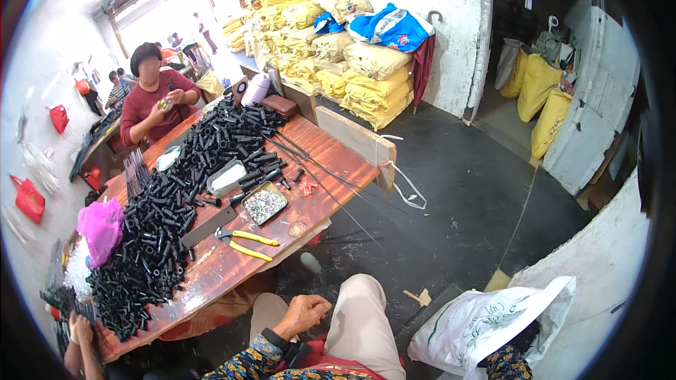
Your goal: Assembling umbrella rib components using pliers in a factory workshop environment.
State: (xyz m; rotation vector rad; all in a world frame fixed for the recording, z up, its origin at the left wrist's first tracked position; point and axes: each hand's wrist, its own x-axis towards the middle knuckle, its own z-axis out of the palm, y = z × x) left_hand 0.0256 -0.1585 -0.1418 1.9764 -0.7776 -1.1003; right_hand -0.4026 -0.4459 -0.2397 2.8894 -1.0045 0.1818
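Observation:
My left hand (303, 316) hovers over my lap between my knees, with a dark band at its wrist. Its fingers are curled closed, and whatever they may hold is hidden. My right sleeve (508, 363) reaches into a white woven sack (465, 327) at the lower right; the hand itself is out of sight. Yellow-handled pliers (248, 242) lie on the near edge of the wooden table (331, 151). Beside them is a square tin (265, 204) of small pale metal bits. A big heap of black tubular parts (158, 229) covers much of the tabletop.
Long thin rods (331, 181) jut over the table's right edge. A white tray (227, 179) and a pink bag (101, 231) are among the parts. Across the table sits a co-worker (156, 98); another person's hands (81, 334) show at lower left. Yellow sacks (377, 84) are stacked behind.

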